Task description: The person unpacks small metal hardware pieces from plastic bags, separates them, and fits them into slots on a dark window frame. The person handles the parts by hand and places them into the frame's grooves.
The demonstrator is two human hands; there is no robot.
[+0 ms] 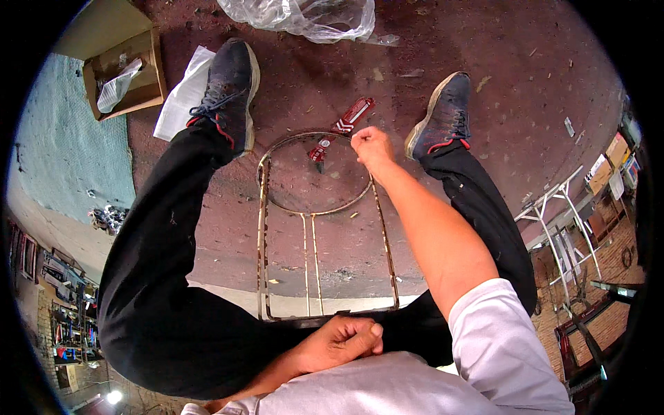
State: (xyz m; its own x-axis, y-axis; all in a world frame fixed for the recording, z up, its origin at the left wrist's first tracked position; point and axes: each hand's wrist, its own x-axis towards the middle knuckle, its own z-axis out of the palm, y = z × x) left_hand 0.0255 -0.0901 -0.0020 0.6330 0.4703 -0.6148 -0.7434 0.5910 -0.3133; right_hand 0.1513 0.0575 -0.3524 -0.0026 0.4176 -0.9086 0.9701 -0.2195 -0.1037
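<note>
The right arm reaches forward, wrist bent, its right hand (373,146) at the far edge of the frame (310,214) between the legs (159,256); whether that grip holds it, I cannot tell. The left hand (339,342) rests near the waist, fingers folded in.

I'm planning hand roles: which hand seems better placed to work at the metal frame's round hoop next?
Probably the right hand: its fingers are at the hoop's far rim, while the left hand lies curled by the frame's near end.
</note>
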